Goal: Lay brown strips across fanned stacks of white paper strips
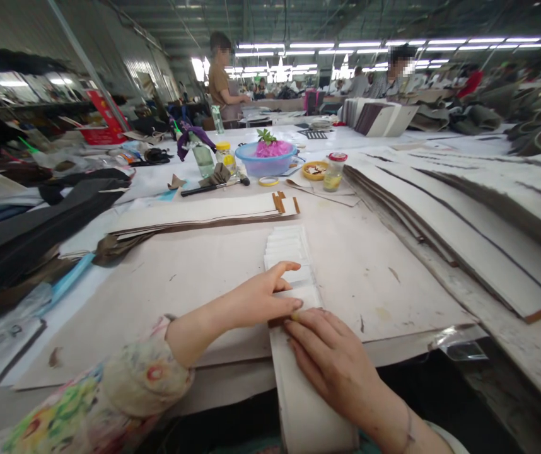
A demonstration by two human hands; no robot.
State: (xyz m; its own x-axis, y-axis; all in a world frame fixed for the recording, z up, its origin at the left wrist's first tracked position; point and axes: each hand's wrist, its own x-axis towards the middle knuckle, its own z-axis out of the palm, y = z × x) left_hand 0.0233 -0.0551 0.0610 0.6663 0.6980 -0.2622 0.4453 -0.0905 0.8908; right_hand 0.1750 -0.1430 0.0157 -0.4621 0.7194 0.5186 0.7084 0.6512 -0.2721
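A pale strip runs from the work surface down past the front edge toward my lap. My right hand lies over its near part, fingers together and curved onto it; the thumb is hidden. My left hand is just beyond, index finger and thumb stretched apart, the thumb tip close to my right fingertips. Its other fingers are mostly out of sight. Under and past the left hand, a row of overlapping white strips lies fanned out. A brown edge shows across the strip below my left thumb.
White strips with brown ends are stacked at the back left. Long pale panels pile up on the right. Farther back stand a blue bowl, a lidded jar, a bottle and a black-handled brush. People work beyond.
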